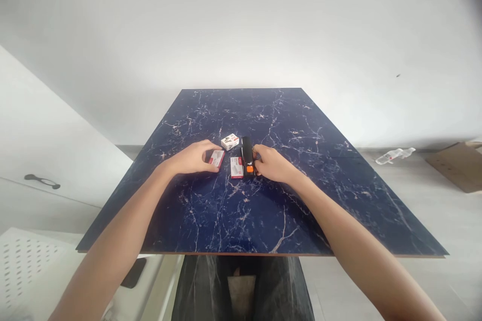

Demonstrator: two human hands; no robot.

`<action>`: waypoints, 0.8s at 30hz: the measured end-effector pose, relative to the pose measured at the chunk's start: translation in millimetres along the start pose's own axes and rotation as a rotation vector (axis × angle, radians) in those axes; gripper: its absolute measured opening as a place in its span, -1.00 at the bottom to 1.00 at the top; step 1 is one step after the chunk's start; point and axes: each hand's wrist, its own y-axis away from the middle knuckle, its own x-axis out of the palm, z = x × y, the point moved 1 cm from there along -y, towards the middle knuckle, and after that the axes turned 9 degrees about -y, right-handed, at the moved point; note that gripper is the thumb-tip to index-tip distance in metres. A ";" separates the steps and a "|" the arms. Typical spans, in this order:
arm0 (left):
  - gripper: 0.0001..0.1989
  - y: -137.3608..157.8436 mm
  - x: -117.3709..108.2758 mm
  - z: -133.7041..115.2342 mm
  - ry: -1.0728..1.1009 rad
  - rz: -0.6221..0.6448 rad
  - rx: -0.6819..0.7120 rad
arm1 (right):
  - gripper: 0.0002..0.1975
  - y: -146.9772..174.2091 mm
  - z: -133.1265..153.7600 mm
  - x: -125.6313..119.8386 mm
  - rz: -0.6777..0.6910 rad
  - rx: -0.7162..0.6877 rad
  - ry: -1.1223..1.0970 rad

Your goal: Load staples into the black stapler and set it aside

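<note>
My left hand (194, 157) is closed around a small red-and-white staple box (216, 158), thumb at its near end and fingers at its far end. Pinched at its right side by my right hand (271, 163) is a black stapler (247, 150) with an orange patch at its near end. A second red-and-white staple box (237, 167) lies flat against the stapler's left side. Just beyond, between the two hands, sits a white box (230, 141) with dark pictures on it. The fingertips of my right hand are partly hidden by the stapler.
Everything rests on a dark blue marbled table (241, 220), its far edge near a white wall. A white cabinet with a dark handle (42, 181) stands at left. On the floor at right are a clear plastic bottle (394, 156) and a cardboard box (457, 165).
</note>
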 end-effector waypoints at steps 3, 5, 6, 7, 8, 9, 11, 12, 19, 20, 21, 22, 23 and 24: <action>-0.31 -4.0 9.1 -20.2 -0.012 -0.096 -0.023 | -0.86 -0.4 -1.2 0.5 -0.003 -0.018 -0.003; -0.27 -6.8 19.4 -33.9 -0.044 -0.121 0.002 | -0.85 -0.2 -2.0 0.5 -0.013 -0.037 0.006; -0.26 -7.7 24.4 -39.3 -0.063 -0.119 0.023 | -0.85 0.0 -2.3 0.4 -0.017 -0.044 0.012; -0.24 -8.2 28.6 -43.0 -0.075 -0.114 0.045 | -0.84 0.3 -2.5 0.2 -0.016 -0.047 0.016; -0.22 -8.1 31.6 -44.9 -0.073 -0.109 0.067 | -0.84 0.6 -2.5 0.0 -0.014 -0.045 0.017; -0.18 -7.5 33.3 -45.2 -0.056 -0.104 0.086 | -0.84 0.8 -2.5 -0.2 -0.010 -0.040 0.016; -0.11 -5.7 33.6 -42.1 0.006 -0.085 0.099 | -0.84 1.0 -2.3 -0.4 -0.004 -0.033 0.009; -0.10 -4.9 33.1 -39.9 0.035 -0.076 0.090 | -0.84 1.0 -2.2 -0.4 -0.004 -0.035 0.010; -0.09 -8.5 40.5 -41.6 -0.010 -0.084 0.057 | -0.84 0.2 -4.0 0.4 -0.019 -0.062 0.041; -0.08 -9.2 42.2 -42.8 -0.032 -0.086 0.062 | -0.84 0.1 -4.2 0.5 -0.021 -0.066 0.042; -0.07 -9.6 43.3 -43.7 -0.048 -0.090 0.066 | -0.84 0.1 -4.5 0.6 -0.022 -0.070 0.042; -0.06 -9.9 44.0 -44.1 -0.054 -0.092 0.067 | -0.84 0.0 -4.7 0.8 -0.023 -0.072 0.041; -0.06 -10.0 44.4 -44.3 -0.051 -0.092 0.065 | -0.84 -0.1 -5.0 1.1 -0.024 -0.074 0.042; -0.06 -10.0 44.4 -44.5 -0.045 -0.092 0.062 | -0.84 -0.2 -5.2 1.4 -0.025 -0.075 0.043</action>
